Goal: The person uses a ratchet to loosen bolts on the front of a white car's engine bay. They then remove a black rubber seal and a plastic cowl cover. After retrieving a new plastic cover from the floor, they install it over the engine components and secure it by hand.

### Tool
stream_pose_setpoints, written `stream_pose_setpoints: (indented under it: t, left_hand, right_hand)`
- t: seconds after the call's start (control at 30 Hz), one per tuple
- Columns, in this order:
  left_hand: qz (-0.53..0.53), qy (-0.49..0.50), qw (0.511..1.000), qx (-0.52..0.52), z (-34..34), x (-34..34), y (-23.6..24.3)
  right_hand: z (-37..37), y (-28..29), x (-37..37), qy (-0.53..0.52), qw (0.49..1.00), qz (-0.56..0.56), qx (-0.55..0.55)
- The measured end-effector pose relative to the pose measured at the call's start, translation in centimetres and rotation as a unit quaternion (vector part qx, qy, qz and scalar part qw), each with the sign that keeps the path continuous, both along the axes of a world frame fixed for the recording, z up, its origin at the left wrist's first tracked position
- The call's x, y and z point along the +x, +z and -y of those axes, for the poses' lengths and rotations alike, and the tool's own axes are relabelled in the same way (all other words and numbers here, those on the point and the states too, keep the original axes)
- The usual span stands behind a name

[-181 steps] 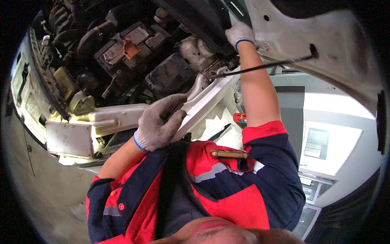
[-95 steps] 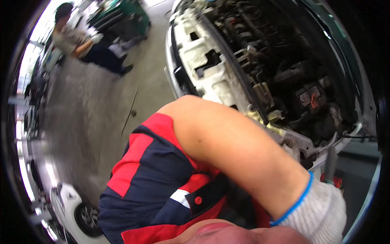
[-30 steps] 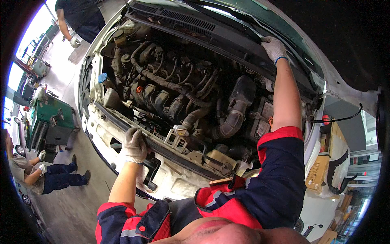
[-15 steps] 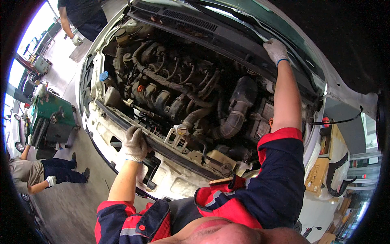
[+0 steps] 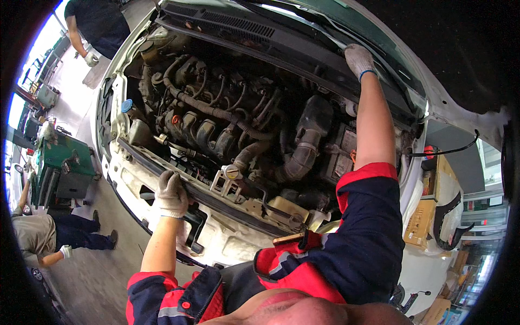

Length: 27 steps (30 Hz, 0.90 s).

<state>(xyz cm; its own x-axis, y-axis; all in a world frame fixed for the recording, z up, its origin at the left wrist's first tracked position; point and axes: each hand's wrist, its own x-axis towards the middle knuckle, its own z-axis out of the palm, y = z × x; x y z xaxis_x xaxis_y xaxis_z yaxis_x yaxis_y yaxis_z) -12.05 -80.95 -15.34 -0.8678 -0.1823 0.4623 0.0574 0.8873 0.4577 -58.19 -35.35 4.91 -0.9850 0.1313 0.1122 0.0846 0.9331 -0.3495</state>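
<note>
Left hand [image 5: 172, 195]: yours, gloved, on the black strip [image 5: 238, 213] along the engine bay's [image 5: 225, 233] front edge; fingers close together, bent over (can't tell if pinching).
Right hand [image 5: 359, 60]: yours, gloved, at the black cowl [image 5: 309, 60] beyond the bay's rear edge, toward its right corner; fingers bent, grip can't be told.
Engine [image 5: 211, 103]: in the bay, between your hands.
Blue cap [image 5: 127, 105]: near bay's front left corner.

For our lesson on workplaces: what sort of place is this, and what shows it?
Most likely a car repair workshop: an exposed car engine, a green cart at the left, and a co-worker's gloved hand at the upper left.
</note>
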Motion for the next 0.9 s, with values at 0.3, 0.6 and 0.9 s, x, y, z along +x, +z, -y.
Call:
stream_pose_setpoints:
  t: [0.3,0.6,0.9]
  left_hand:
    - [-0.015,-0.005,1.000,-0.009,0.1,0.0,-0.2]
    - [-0.016,-0.009,1.000,0.003,0.0,0.0,0.1]
    - [-0.019,-0.003,1.000,0.000,0.1,0.0,-0.2]
  right_hand:
    - [-0.3,-0.5,-0.3,0.049,0.997,-0.053,0.028]
    - [0.0,0.1,-0.3,0.063,0.998,-0.016,0.013]
    - [-0.8,-1.8,-2.0,0.063,0.997,-0.034,0.022]
